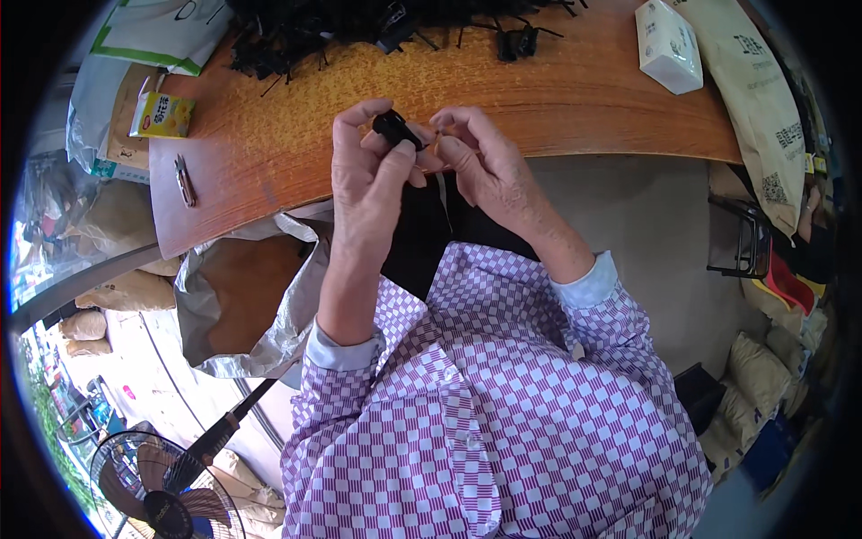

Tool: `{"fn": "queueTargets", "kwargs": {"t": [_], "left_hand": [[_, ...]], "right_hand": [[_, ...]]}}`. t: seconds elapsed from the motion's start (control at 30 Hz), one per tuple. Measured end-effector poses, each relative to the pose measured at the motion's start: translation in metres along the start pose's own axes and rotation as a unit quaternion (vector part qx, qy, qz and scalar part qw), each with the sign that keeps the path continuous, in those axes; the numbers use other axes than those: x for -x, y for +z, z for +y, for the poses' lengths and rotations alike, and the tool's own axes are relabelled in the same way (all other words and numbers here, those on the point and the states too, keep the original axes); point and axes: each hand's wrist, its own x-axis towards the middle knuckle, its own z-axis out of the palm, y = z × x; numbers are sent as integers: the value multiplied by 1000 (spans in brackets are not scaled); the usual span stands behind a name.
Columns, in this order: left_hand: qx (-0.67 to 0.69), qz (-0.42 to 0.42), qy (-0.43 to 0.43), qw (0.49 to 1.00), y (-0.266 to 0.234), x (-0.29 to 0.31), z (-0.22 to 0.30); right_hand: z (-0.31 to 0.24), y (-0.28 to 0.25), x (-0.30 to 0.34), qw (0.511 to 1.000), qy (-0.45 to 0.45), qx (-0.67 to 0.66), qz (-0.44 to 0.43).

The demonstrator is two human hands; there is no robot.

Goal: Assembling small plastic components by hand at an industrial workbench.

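Observation:
My left hand (370,171) is closed around a small black plastic part (396,130), held between thumb and fingers above the table's near edge. Close to its right side, my right hand (480,157) has thumb and forefinger pinched together; whatever is between those fingertips is too small to name. Both hands are over the front of the brown wooden table (557,108). A heap of black parts with thin wire-like ends (332,27) lies at the far side, and one similar black piece (517,42) sits at its right end.
At the table's left are a yellow carton (162,115) and a small cutter-like tool (184,181). A white tissue pack (669,47) stands far right beside a beige sack (759,108). An open pale sack (199,310) hangs below the left edge. A fan (167,512) stands lower left.

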Motion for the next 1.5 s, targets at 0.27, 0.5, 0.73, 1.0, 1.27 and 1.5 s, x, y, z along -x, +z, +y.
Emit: {"fn": "queueTargets", "kwargs": {"t": [0.27, 0.5, 0.73, 1.0, 1.27, 1.5], "left_hand": [[159, -77, -160, 971, 4, -1, -3], [137, -173, -184, 958, 5, 2, -3], [-3, -137, -107, 985, 9, 12, -4], [-240, -27, 78, 967, -6, 17, -23], [-260, 5, 98, 961, -12, 19, -19], [-324, 31, 67, 943, -20, 22, 0]], "right_hand": [[0, -23, -3, 971, 58, -221, -64], [0, -29, -3, 936, 145, -304, -100], [18, -22, 1, 978, 113, -147, -94], [-22, 11, 13, 963, 173, -201, -40], [-18, 30, 7, 963, 166, -202, -63], [-8, 38, -4, 946, 167, -256, -106]]}}
